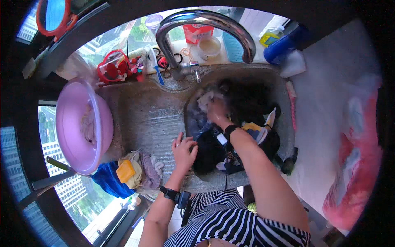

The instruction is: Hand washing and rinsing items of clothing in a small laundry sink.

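Note:
My right hand [218, 111] reaches into the basin [285, 123] on the right of a stone laundry sink and is closed on a pale, wet cloth [205, 101]. Dark clothes [253, 98] fill much of the basin around it, with a yellow and white garment [259, 131] among them. My left hand [184, 151] hovers over the sink's ribbed washboard [157, 126], near the basin's left edge, its fingers apart and holding nothing. Black cloth [208, 151] lies just right of it.
A curved chrome faucet [203, 18] arches over the sink's back. A purple plastic tub [106, 123] with cloth inside stands left. Blue cloth [111, 179] and an orange soap bar [125, 171] lie at the front left. A pink-handled brush [291, 105] rests at the right rim.

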The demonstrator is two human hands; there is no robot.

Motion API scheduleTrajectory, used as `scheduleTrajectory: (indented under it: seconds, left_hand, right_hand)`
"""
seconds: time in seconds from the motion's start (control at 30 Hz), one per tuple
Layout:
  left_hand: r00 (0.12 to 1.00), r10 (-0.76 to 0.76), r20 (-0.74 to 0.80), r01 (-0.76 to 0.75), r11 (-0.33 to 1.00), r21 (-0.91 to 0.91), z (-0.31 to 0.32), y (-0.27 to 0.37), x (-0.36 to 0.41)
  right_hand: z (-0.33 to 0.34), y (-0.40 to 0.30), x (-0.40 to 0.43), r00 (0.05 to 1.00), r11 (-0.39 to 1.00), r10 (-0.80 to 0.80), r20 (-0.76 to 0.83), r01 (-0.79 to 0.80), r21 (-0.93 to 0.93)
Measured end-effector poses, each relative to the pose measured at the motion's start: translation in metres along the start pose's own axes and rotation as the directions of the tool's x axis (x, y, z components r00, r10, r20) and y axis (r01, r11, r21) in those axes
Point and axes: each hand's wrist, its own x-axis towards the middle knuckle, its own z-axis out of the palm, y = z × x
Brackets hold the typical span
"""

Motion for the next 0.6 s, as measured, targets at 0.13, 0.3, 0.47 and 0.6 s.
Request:
scheduleTrajectory:
  seconds: [0.13, 0.3, 0.47, 0.6]
  left_hand:
    - [0.936, -0.319, 0.149, 0.343, 0.734, -0.586, -0.015, -0.009, 0.017]
    - [0.758, -0.240, 0.607, 0.512, -0.359, -0.781, -0.033, -0.004, 0.046]
    - [0.815, -0.297, 0.498, 0.551, 0.130, -0.825, -0.062, -0.013, 0.043]
    - [0.767, -0.642, -0.005, 0.489, 0.589, -0.644, -0.064, -0.076, 0.008]
  right_hand:
    - [-0.033, -0.055, -0.005, 0.928, 0.816, 0.357, 0.103, -0.364, 0.448]
    - [-0.124, -0.171, -0.077, 0.970, 0.458, 0.228, -0.082, -0.033, 0.888]
    - [-0.149, -0.194, -0.143, 0.999, 0.431, 0.001, -0.042, 0.038, 0.902]
    - [-0.096, -0.194, -0.132, 0.943, 0.015, 0.247, 0.222, -0.233, 0.972]
